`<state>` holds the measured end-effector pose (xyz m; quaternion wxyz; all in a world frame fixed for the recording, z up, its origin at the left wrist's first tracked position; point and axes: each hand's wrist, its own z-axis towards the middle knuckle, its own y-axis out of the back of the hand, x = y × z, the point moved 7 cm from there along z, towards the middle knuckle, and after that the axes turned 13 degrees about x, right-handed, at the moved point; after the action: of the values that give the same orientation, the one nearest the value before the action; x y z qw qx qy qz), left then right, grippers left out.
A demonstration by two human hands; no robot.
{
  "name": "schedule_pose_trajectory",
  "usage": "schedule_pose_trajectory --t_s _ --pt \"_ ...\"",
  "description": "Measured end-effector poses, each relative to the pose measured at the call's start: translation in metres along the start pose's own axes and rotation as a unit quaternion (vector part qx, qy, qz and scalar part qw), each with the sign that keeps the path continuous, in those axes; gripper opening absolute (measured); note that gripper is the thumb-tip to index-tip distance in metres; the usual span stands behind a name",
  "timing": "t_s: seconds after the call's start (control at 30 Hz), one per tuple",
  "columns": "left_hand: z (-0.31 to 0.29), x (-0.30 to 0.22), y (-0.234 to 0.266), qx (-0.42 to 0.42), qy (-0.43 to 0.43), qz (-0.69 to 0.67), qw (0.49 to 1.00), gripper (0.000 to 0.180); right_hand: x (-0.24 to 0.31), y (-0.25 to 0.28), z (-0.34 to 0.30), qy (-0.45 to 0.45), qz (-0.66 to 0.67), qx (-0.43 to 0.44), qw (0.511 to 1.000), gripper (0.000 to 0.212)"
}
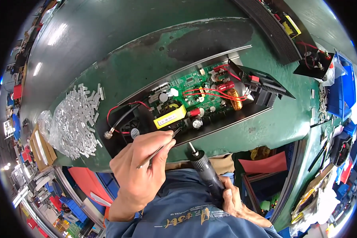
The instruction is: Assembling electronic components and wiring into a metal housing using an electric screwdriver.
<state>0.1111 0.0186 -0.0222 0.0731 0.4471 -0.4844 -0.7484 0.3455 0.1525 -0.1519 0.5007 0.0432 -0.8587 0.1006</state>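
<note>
This is a workshop for electronics assembly. In the centre, a green printed circuit board [190,81] sits in an open black metal case [226,120] on a worn green worktop [135,57]. A black cylindrical power screwdriver [207,171] is below, small silver metal pieces [77,123] at left, a blue plastic bin [346,93] at right.

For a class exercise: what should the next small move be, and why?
Perhaps bring the screwdriver toward the slim metal tool: the left hand has its tip inside the black case, while the right hand points the screwdriver at the case's near edge.
</note>
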Motion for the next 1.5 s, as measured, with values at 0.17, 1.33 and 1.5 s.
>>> schedule_pose_trajectory --t_s 0.17,1.33,1.5 --pt "-0.001 -0.002 0.001 0.019 0.037 -0.02 0.999 0.021 0.002 -0.001 -0.004 -0.069 0.001 0.031 0.997 0.084" --pt "-0.006 0.0 -0.001 0.027 0.002 0.024 0.999 0.02 -0.001 -0.018 0.01 -0.05 0.314 0.098 0.943 0.08" --pt "-0.006 0.003 0.003 -0.002 0.013 -0.015 1.0 0.023 -0.008 -0.022 0.008 -0.092 0.325 0.07 0.939 0.099"
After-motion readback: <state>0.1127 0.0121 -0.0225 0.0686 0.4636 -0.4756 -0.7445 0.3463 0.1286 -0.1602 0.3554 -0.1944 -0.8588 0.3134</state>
